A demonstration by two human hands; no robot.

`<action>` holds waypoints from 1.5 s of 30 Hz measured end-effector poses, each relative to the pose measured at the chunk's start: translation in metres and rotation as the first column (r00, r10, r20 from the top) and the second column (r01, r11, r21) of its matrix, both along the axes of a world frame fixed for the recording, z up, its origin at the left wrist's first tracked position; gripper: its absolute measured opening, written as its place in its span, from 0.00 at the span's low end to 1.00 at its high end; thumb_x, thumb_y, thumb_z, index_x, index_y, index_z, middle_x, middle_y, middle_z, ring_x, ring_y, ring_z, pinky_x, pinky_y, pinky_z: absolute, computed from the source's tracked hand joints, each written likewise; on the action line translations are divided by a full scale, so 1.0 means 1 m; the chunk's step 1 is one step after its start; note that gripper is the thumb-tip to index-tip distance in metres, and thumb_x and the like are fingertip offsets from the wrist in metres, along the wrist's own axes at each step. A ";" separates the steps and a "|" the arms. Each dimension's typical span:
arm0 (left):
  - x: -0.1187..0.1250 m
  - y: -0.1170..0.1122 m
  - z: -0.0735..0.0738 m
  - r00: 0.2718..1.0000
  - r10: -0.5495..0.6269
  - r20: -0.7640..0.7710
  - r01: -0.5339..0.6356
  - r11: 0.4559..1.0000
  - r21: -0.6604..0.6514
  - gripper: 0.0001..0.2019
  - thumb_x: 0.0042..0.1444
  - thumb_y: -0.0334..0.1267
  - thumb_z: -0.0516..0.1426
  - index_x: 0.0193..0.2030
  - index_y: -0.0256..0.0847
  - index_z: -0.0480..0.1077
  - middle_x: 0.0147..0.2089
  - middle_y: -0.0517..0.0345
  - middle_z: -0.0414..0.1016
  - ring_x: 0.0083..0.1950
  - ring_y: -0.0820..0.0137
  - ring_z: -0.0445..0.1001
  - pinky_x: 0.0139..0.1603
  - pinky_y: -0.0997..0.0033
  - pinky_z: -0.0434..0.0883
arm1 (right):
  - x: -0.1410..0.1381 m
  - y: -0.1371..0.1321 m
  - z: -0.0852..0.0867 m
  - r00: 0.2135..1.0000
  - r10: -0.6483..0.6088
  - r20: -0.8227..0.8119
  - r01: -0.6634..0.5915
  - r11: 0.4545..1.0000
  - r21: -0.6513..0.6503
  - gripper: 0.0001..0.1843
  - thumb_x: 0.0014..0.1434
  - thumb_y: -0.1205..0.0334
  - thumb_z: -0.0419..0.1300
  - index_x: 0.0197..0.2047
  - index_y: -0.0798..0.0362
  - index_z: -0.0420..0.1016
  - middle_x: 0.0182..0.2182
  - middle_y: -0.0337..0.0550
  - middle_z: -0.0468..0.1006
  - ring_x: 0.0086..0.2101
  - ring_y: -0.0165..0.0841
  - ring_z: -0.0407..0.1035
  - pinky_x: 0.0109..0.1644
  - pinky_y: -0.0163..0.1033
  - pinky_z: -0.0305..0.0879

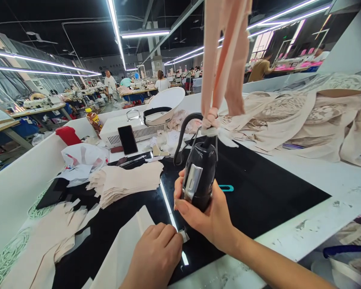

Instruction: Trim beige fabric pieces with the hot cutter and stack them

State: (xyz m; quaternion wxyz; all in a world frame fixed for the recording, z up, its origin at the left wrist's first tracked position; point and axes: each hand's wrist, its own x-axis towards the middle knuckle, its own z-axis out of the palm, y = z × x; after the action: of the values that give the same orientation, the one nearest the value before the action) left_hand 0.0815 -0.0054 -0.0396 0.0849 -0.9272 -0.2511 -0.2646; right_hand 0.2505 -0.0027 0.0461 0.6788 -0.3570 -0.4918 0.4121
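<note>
My right hand point(206, 210) is wrapped round a black corded power tool point(200, 172) with a silver plate on its side. The tool stands nearly upright, hung from knotted peach fabric strips point(212, 116); its lower end is hidden by my hands. Close to its left, my left hand point(156, 255) is closed, knuckles up, over a pale fabric piece point(126, 241) on the black board point(258, 200). A small end of pale material shows past its fingers; the fingertips are hidden. A teal clip-like loop point(227, 188) lies behind my right hand.
Stacked beige fabric pieces point(129, 180) lie left, with more cut pieces point(51, 237) and green cords point(9, 253) nearer. Behind stand a phone point(127, 139) and a white vented box point(117, 130). Beige fabric point(289, 116) is heaped right. Several people work at distant tables.
</note>
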 end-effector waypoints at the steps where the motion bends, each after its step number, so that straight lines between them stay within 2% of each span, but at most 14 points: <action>1: 0.000 -0.001 -0.001 1.000 -0.002 -0.006 0.002 1.000 0.002 0.14 0.71 0.23 0.48 0.40 0.43 0.70 0.31 0.60 0.74 0.31 0.65 0.78 0.31 0.66 0.75 | 0.000 0.000 0.000 1.000 0.005 0.000 -0.005 1.000 0.004 0.19 0.52 0.61 0.72 0.35 0.45 0.63 0.23 0.28 0.63 0.22 0.28 0.60 0.24 0.36 0.65; 7: -0.001 -0.003 -0.005 0.999 0.006 -0.036 -0.005 1.000 0.010 0.14 0.70 0.23 0.50 0.36 0.44 0.68 0.30 0.62 0.72 0.28 0.65 0.74 0.29 0.65 0.71 | 0.000 0.001 0.000 0.999 -0.039 -0.014 0.039 0.999 0.025 0.19 0.52 0.61 0.73 0.34 0.45 0.63 0.22 0.28 0.61 0.21 0.29 0.60 0.23 0.36 0.65; 13: 0.000 -0.002 -0.004 0.999 0.003 -0.036 -0.003 1.000 0.012 0.14 0.70 0.22 0.50 0.35 0.44 0.68 0.30 0.62 0.72 0.28 0.66 0.74 0.29 0.64 0.69 | 0.004 0.002 0.002 0.997 -0.071 0.031 0.070 0.997 0.039 0.16 0.53 0.60 0.70 0.35 0.46 0.64 0.24 0.30 0.65 0.21 0.30 0.63 0.24 0.37 0.65; 29: 0.004 -0.001 -0.004 1.000 -0.005 0.010 0.004 0.999 0.032 0.13 0.72 0.23 0.49 0.41 0.43 0.69 0.31 0.62 0.74 0.28 0.66 0.74 0.29 0.64 0.62 | 0.002 0.003 -0.003 0.998 -0.056 0.039 0.054 0.998 0.042 0.16 0.54 0.60 0.71 0.38 0.46 0.66 0.26 0.31 0.67 0.23 0.30 0.65 0.26 0.38 0.68; 35: 0.005 -0.002 -0.003 1.000 -0.011 0.014 0.011 1.000 0.006 0.13 0.72 0.23 0.49 0.42 0.42 0.70 0.32 0.61 0.76 0.29 0.66 0.76 0.30 0.64 0.63 | 0.003 0.003 -0.005 0.999 -0.039 0.036 0.037 0.998 0.048 0.16 0.55 0.60 0.71 0.37 0.46 0.65 0.25 0.30 0.66 0.22 0.30 0.63 0.25 0.37 0.66; 41: 0.004 -0.002 -0.004 1.000 -0.021 0.018 0.021 1.000 0.005 0.13 0.73 0.23 0.49 0.43 0.42 0.70 0.32 0.61 0.76 0.29 0.66 0.76 0.30 0.64 0.64 | 0.002 0.003 -0.007 0.992 -0.095 0.078 0.090 0.994 0.065 0.15 0.56 0.62 0.69 0.36 0.46 0.63 0.26 0.32 0.68 0.22 0.30 0.65 0.26 0.37 0.67; 45: 0.001 -0.004 -0.003 1.000 -0.021 0.002 0.021 1.000 -0.007 0.13 0.73 0.23 0.49 0.42 0.42 0.70 0.32 0.60 0.75 0.29 0.64 0.76 0.30 0.63 0.66 | 0.003 0.001 -0.005 0.998 -0.054 0.035 0.053 0.998 0.045 0.17 0.56 0.60 0.71 0.37 0.46 0.65 0.25 0.31 0.70 0.22 0.29 0.66 0.26 0.36 0.67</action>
State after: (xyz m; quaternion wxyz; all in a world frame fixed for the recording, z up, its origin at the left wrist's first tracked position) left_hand 0.0822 -0.0090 -0.0423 0.0789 -0.9299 -0.2421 -0.2654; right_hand 0.2536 -0.0016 0.0406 0.6883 -0.3625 -0.5034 0.3762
